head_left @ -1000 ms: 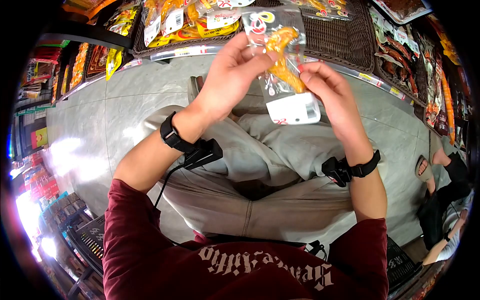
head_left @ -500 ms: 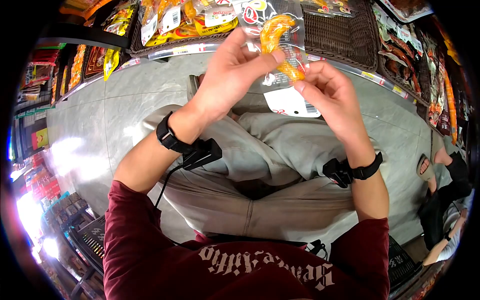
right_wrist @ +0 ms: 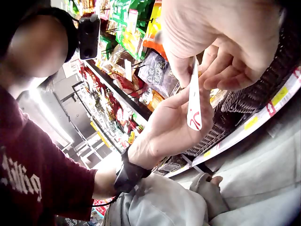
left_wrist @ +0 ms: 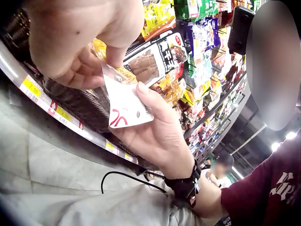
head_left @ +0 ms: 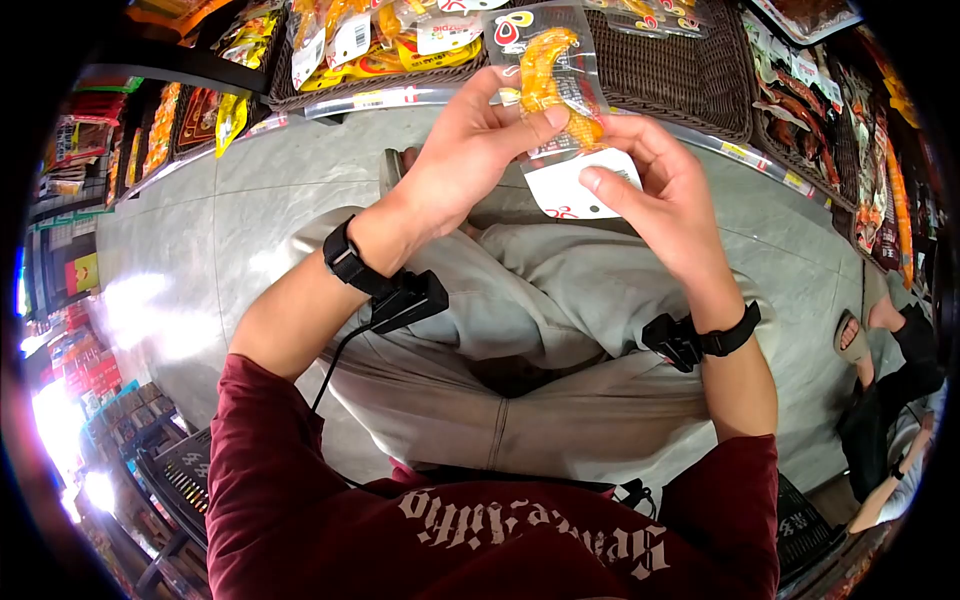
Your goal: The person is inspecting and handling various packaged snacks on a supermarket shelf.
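Note:
A clear plastic snack pack (head_left: pixel 548 80) with a curved golden-brown piece of meat inside is held between both hands, in front of the shelf edge. My left hand (head_left: pixel 455 160) pinches its left side, the thumb lying across the front. At the lower right, my right hand (head_left: pixel 668 190) grips the pack with its thumb over the white label (head_left: pixel 572 192). Close up in the left wrist view, the label (left_wrist: pixel 126 107) shows a red mark and a dark round spot. It appears nearly edge-on in the right wrist view.
Brown wicker baskets (head_left: pixel 675 85) line the shelf ahead, some holding similar packs (head_left: pixel 350 40). A price-tag strip (head_left: pixel 370 101) runs along the shelf's front edge. Another person's sandalled foot (head_left: pixel 852 337) is at the right. Hanging snack bags (left_wrist: pixel 202 35) fill the racks beside me.
The pack has turned so its front faces the head camera more squarely. My right thumb has moved from the pack's right edge onto the white label.

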Available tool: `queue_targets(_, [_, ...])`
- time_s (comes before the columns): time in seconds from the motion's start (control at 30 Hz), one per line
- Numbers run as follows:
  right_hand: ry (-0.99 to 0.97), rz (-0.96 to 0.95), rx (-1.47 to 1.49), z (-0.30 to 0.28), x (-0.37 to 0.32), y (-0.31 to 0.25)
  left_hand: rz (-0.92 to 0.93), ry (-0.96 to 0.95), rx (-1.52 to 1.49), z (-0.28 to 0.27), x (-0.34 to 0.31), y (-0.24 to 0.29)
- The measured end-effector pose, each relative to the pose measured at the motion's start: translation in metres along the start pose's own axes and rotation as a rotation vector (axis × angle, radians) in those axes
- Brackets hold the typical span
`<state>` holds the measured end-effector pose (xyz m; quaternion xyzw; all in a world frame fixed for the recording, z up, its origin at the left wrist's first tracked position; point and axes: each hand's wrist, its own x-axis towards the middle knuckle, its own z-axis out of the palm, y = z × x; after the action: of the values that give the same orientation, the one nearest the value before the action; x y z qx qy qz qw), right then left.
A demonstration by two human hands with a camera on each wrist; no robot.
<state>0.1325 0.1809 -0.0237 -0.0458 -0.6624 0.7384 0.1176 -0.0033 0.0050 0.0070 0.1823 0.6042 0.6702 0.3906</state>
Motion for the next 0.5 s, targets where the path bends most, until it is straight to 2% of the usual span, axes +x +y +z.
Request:
queue_targets(0.13, [0.010, 0.006, 0.001, 0.001, -0.001, -0.005, 0.023, -0.018, 0.015, 0.003, -0.003, 0.007])
queue_targets(0.2, [0.029, 0.025, 0.013, 0.001, -0.002, -0.009, 0.131, -0.005, 0.053, 0.007, -0.005, 0.007])
queue_targets(0.23, [0.045, 0.042, 0.019, 0.001, -0.002, -0.011, 0.128, -0.006, 0.052, 0.008, -0.004, 0.004])
queue_targets(0.3, [0.061, 0.060, 0.024, 0.000, -0.002, -0.009, 0.285, -0.086, 0.039, 0.007, -0.003, -0.003])
queue_targets(0.5, [0.089, 0.028, -0.016, -0.007, -0.002, -0.001, 0.275, -0.096, 0.059, 0.006, -0.001, -0.004])
